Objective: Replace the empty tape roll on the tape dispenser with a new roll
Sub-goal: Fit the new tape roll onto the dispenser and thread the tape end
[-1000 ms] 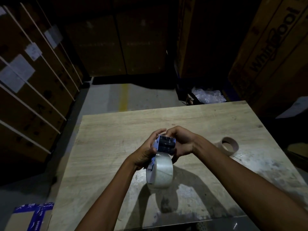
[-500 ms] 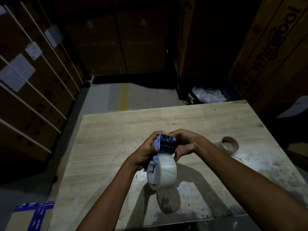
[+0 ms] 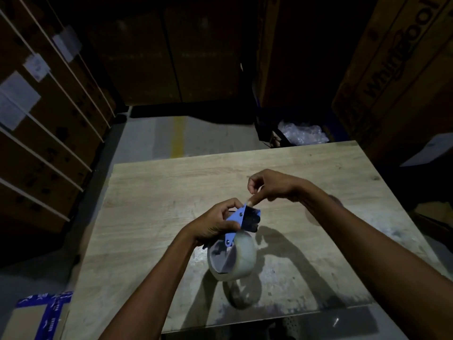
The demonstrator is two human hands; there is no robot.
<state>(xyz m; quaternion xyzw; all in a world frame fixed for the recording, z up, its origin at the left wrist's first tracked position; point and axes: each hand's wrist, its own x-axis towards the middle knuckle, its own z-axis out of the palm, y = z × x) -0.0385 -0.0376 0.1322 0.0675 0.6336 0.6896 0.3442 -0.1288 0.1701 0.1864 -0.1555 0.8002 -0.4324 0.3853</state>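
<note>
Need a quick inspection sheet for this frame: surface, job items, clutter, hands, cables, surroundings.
Surface: wooden table, worn pale patch near the front edge.
Job's things: blue tape dispenser held above the table, clear tape roll mounted on it. Empty core is not clearly visible; the right forearm covers that spot.
Clutter: nothing seen on the table apart from shadows.
Grippers: left hand grips the dispenser body; right hand is raised above the dispenser head, fingertips pinched, apparently on the tape end, too dim to confirm.
Cables: nothing seen.
Surroundings: strapped cartons at left, Whirlpool carton at right, plastic wrap behind the table, blue-taped box on the floor.
</note>
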